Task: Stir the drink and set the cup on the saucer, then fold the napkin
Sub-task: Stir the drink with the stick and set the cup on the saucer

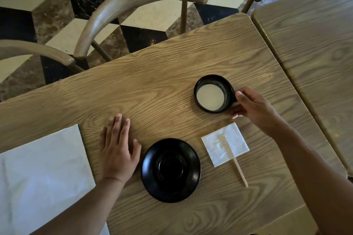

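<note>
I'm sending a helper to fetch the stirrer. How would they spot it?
On the wooden table, find the black saucer, then the small white napkin beside it. The stirrer is the thin pale wooden stick lying half on that napkin, the only stick there.

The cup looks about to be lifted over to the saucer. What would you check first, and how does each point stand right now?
1. Saucer bare and ready to take the cup: ok.
2. Right hand has a firm hold on the cup's handle: cannot tell, the fingers hide the handle.
3. Path from cup to saucer free of things: ok.
4. Stir stick out of the cup: ok, it lies on the small napkin.
5. Left hand out of the way: ok, flat on the table beside the saucer.
6. Drink level low enough not to spill: ok, well below the rim.
</note>
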Demonstrator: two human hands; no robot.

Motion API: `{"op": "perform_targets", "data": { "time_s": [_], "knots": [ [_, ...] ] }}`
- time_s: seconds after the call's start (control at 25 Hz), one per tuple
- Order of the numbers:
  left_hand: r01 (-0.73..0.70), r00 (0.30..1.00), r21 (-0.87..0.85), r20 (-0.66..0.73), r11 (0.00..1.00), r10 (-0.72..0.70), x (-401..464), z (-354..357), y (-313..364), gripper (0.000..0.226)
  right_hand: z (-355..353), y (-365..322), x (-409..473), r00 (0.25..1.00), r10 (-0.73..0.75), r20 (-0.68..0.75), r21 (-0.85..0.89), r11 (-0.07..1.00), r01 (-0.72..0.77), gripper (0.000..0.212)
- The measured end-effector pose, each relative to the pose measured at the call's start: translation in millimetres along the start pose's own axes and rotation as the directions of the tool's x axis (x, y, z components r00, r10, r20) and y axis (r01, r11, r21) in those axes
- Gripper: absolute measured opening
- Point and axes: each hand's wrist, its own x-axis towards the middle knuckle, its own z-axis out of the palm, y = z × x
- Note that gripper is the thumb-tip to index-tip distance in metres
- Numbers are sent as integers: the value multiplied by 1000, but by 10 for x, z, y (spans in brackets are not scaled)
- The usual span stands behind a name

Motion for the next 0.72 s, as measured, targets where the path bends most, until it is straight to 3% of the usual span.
{"op": "perform_targets", "data": {
  "time_s": [0.48,0.6,0.64,0.72],
  "knots": [
    [-3,1000,-5,-14,1000,3,-9,8,-8,63,67,-4,-50,997,-63,41,64,996,60,27],
    [5,1000,-5,-7,1000,-5,-7,5,0,64,117,-28,-141,994,-48,100,54,998,43,72],
    [10,1000,-5,-6,1000,-10,-8,4,0,64,140,-21,-171,993,-48,109,60,997,42,78],
    [16,1000,-7,-3,1000,-16,-14,3,-1,64,219,-37,-253,987,-57,151,64,997,48,53]
  ]
}}
